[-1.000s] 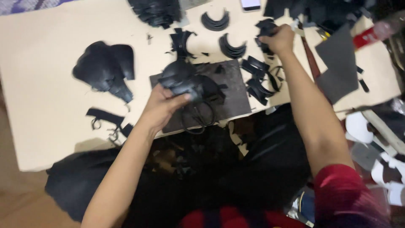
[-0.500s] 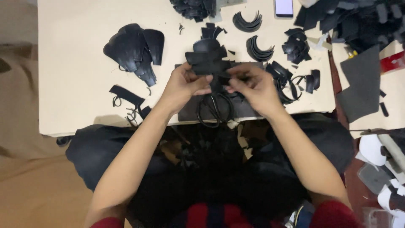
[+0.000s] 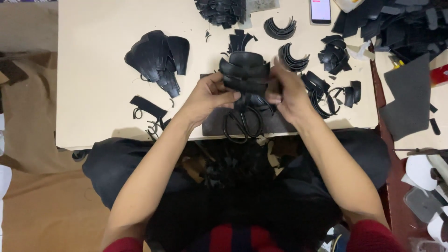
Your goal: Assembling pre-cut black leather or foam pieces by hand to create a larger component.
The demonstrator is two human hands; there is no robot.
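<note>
Head view: left hand (image 3: 208,97) and right hand (image 3: 290,91) pinch stacked black pieces (image 3: 245,72).

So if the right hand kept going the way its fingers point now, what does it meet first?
The right hand points leftward, so it would likely press further into the stack of black pieces it grips, then reach the left hand on the other side. Depth is hard to judge.

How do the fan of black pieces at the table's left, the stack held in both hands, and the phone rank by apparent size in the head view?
1. Fan of black pieces
2. Held stack, raised nearer the camera, so unsure
3. Phone, partly cropped
</note>
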